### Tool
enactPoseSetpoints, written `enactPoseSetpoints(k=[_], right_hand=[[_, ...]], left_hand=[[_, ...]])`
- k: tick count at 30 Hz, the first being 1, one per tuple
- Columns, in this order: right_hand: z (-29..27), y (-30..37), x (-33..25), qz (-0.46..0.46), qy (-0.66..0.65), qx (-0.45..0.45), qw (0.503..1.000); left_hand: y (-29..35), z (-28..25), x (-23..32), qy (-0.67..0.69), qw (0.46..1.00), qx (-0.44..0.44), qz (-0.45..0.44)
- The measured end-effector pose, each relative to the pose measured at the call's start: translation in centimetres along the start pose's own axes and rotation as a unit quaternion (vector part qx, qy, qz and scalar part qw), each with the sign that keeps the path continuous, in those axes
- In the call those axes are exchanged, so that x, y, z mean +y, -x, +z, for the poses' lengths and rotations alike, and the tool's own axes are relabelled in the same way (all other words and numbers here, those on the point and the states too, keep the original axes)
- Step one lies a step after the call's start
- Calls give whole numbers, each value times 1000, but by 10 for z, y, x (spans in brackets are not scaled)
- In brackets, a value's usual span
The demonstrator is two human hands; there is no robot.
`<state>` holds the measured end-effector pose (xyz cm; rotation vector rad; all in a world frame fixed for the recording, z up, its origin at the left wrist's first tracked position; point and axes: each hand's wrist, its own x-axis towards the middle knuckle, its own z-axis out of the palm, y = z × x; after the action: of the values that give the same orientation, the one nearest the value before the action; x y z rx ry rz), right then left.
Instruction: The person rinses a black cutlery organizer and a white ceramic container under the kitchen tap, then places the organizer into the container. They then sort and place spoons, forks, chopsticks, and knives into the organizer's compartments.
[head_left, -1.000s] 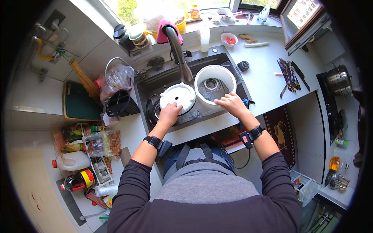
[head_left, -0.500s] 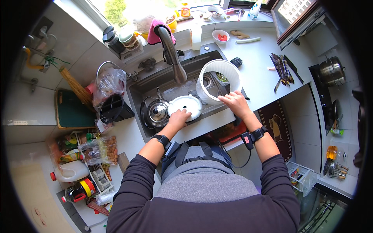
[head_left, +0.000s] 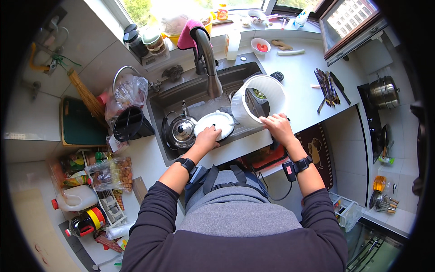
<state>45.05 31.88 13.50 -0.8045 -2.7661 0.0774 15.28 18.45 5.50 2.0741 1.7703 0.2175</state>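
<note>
In my right hand (head_left: 277, 128) is the near rim of a white, open-ended plastic cylinder (head_left: 242, 111), tilted above the right part of the sink (head_left: 156, 113). Through its opening, green bits show. My left hand (head_left: 207, 139) is closed on the near edge of a white round disc, seemingly a lid or base (head_left: 219, 120), with a small dark spot near its middle. The thumb lies on top; the fingers underneath are hidden. Just left of the disc, a shiny metal kettle (head_left: 182, 129) stands in the sink. Over the basin hangs the faucet (head_left: 210, 68), a pink cloth (head_left: 186, 36) draped on it.
Several dark-handled knives or utensils (head_left: 327, 88) lie on the right counter. Behind the sink are a bowl with red slices (head_left: 260, 45) and a white bottle (head_left: 233, 44). A black holder (head_left: 131, 124) and a bagged item (head_left: 129, 97) stand to the left.
The white disc has tilted slightly in my left hand. The cylinder has shifted a little toward me and turned slightly in my right hand. The whole view has moved slightly.
</note>
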Motion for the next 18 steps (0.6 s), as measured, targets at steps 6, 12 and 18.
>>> enactPoseSetpoints(k=[6, 12, 18], right_hand=[[-7, 2, 3, 2, -51, -13, 999], [-9, 1, 2, 16, -89, 22, 996], [-4, -3, 3, 3, -53, 6, 999]], left_hand=[[-12, -21, -17, 79, 993, 41, -76], [-18, -27, -21, 145, 968, 168, -117], [-17, -21, -18, 28, 990, 138, -21]])
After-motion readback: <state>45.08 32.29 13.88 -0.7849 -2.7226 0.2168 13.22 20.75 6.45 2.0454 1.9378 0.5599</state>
